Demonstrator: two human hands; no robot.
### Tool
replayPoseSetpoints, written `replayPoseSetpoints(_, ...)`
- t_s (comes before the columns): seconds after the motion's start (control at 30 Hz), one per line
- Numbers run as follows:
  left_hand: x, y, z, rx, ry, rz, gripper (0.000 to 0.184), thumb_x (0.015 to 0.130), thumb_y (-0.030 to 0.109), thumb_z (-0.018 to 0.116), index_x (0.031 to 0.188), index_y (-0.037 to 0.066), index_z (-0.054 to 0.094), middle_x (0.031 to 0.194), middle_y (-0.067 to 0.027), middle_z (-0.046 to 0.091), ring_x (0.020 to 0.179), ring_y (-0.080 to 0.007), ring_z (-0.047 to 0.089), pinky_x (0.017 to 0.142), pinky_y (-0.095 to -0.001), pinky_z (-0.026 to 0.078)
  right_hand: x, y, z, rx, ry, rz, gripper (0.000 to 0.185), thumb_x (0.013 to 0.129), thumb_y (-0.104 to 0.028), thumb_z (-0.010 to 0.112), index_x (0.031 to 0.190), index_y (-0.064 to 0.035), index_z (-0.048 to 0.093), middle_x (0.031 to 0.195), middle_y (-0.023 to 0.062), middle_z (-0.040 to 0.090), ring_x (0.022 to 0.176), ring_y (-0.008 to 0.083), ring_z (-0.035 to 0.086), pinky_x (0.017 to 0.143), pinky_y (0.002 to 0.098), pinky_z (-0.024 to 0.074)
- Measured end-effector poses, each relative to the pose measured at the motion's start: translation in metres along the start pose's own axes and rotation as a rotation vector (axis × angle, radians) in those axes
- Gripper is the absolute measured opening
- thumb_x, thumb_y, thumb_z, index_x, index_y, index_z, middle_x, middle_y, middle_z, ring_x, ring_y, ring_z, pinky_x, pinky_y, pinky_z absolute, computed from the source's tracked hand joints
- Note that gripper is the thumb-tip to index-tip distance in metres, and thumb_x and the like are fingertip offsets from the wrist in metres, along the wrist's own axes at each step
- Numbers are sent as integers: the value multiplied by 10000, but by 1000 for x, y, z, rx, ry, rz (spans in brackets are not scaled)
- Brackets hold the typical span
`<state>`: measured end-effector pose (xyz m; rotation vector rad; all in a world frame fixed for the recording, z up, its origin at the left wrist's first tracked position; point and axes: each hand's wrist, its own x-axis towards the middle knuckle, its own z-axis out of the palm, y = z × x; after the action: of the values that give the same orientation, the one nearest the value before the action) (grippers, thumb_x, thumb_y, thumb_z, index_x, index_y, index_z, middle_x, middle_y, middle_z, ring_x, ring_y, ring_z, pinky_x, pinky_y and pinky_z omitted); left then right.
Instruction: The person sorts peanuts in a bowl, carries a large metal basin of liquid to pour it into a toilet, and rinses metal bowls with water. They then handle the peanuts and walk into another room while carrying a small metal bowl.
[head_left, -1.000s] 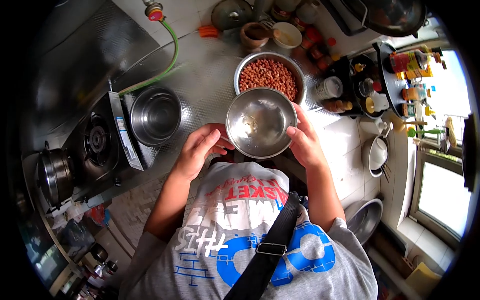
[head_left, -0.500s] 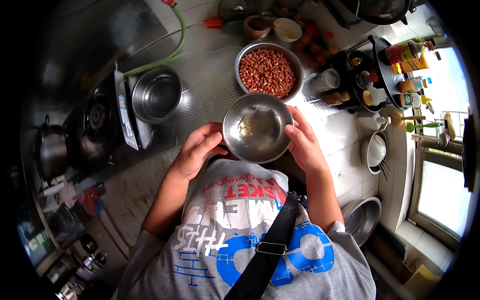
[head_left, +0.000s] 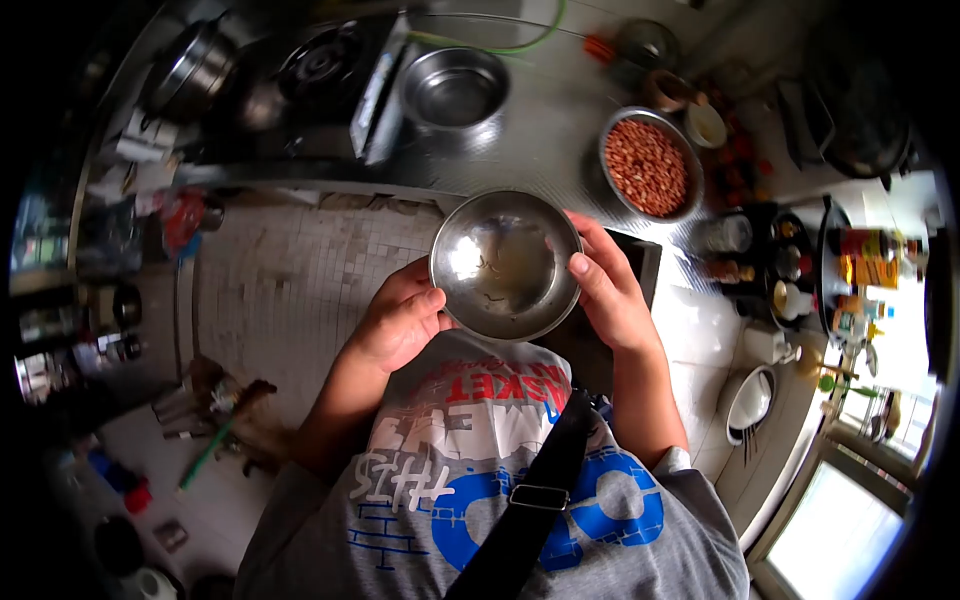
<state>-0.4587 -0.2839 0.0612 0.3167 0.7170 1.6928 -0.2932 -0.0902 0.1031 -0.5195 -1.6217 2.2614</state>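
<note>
Between my two hands is a round stainless steel bowl [head_left: 507,312], held in front of my chest. A little cloudy liquid with a few thin dark bits lies in its bottom. My left hand [head_left: 400,315] grips the rim on the left, thumb along the edge and fingers underneath. On the other side my right hand [head_left: 608,285] clasps the rim, with its thumb on the near edge. Farther off on the metal counter, a steel basin [head_left: 603,180] holds reddish peanuts.
A wide steel pot [head_left: 455,88] stands on the counter beside the gas stove [head_left: 325,70]. Bottles and jars crowd a black rack [head_left: 832,225] at the right, near the window [head_left: 830,525]. Tiled floor [head_left: 290,270] stretches away on the left.
My view has swung left, so the counter, pot and peanuts now appear farther right and more floor shows. Both hands still hold the bowl, which has come away from the peanut basin.
</note>
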Motion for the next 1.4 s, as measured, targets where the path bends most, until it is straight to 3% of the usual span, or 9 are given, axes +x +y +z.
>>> replayPoseSetpoints(0.27, -89, 18, -79, 44, 178, 299, 616, 849, 222, 725, 1362, 9, 459, 1206, -75, 620, 1084, -168, 607, 858, -307, 523, 49, 40, 98, -112, -214, 125, 486, 1005, -325, 518, 1395, -44, 444, 1163, 63, 615, 1035, 129, 576, 843, 283, 479)
replayPoseSetpoints(0.43, -169, 44, -98, 56, 334, 457, 632, 830, 205, 733, 1354, -11, 455, 1214, -81, 601, 1119, -172, 574, 931, -324, 472, 59, 72, 183, -48, -293, 196, 533, 1014, -414, 469, 1388, -35, 450, 1231, 81, 581, 1100, 168, 570, 898, 323, 489)
replayPoseSetpoints(0.47, -155, 47, -136, 32, 313, 470, 624, 828, 192, 730, 1348, -17, 456, 1218, -86, 596, 1134, -177, 565, 956, -334, 460, 87, 97, 190, -73, -282, 157, 546, 1016, -422, 460, 1382, -18, 448, 1231, 92, 575, 1090, 176, 572, 888, 326, 489)
replayPoseSetpoints(0.67, -296, 93, -173, 29, 480, 580, 591, 824, 133, 703, 1326, -49, 452, 1269, -113, 561, 1205, -206, 523, 1041, -372, 398, 97, 132, 326, -90, -410, 194, 544, 1026, -421, 424, 1361, 6, 454, 1228, 132, 560, 1015, 195, 583, 819, 337, 493)
replayPoseSetpoints(0.77, -314, 102, -214, 22, 559, 683, 613, 822, 140, 718, 1337, -47, 443, 1278, -115, 553, 1209, -212, 522, 1045, -368, 399, 132, 164, 363, -167, -434, 243, 512, 1021, -393, 458, 1332, 14, 477, 1181, 145, 599, 957, 193, 606, 776, 331, 519)
replayPoseSetpoints(0.93, -356, 119, -251, -56, 744, 789, 663, 822, 186, 759, 1356, -34, 433, 1285, -114, 550, 1198, -203, 533, 1033, -362, 418, 181, 198, 428, -352, -632, 365, 399, 1007, -221, 533, 1321, 20, 486, 1154, 142, 625, 942, 192, 644, 772, 303, 532)
replayPoseSetpoints(1.07, -394, 146, -292, -136, 867, 894, 660, 836, 227, 759, 1354, -26, 439, 1261, -110, 576, 1168, -188, 557, 1005, -357, 444, 224, 239, 505, -436, -823, 422, 380, 1003, -196, 537, 1310, 25, 496, 1153, 143, 628, 950, 193, 650, 771, 309, 533)
replayPoseSetpoints(1.3, -446, 222, -402, -264, 1083, 944, 520, 917, 284, 619, 1316, -17, 478, 1221, -106, 603, 1097, -184, 599, 952, -364, 478, 328, 306, 668, -452, -1035, 561, 350, 984, -192, 567, 1283, -9, 561, 1105, 107, 671, 933, 176, 653, 778, 301, 532)
replayPoseSetpoints(1.4, -445, 268, -430, -321, 1221, 917, 511, 918, 281, 611, 1305, -26, 481, 1205, -107, 610, 1098, -190, 601, 958, -376, 483, 381, 331, 712, -667, -1139, 370, 351, 962, -215, 606, 1239, 0, 596, 1064, 103, 685, 896, 160, 658, 759, 292, 536)
